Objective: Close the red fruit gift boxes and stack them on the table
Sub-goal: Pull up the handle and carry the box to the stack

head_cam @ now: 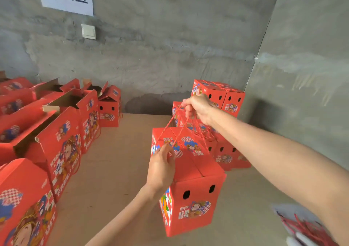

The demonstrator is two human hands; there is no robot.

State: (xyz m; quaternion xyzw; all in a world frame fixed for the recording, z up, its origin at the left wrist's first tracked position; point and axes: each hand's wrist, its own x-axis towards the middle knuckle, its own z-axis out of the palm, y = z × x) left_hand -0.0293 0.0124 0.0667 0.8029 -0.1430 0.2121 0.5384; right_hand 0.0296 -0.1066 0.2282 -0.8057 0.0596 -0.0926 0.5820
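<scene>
The closed red gift box is at centre, with the stacked closed boxes at 1 o'clock. I cannot tell whether it rests on the counter or hangs. The right hand has its fingers gripping the taut rope handle. The left hand appears to pinch the rope near the lid. The card looks stiff but crushable, and the box is probably heavy with fruit. Carry it by the rope and steady its side.

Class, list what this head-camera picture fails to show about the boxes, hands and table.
- Head view: contents of the closed box, hidden by its shut flaps.
- Head view: left hand, fingertips hidden behind the hand itself; whether it pinches the rope handle is unclear.
- Head view: red cords at bottom right, blurred and cut by the frame edge.
</scene>
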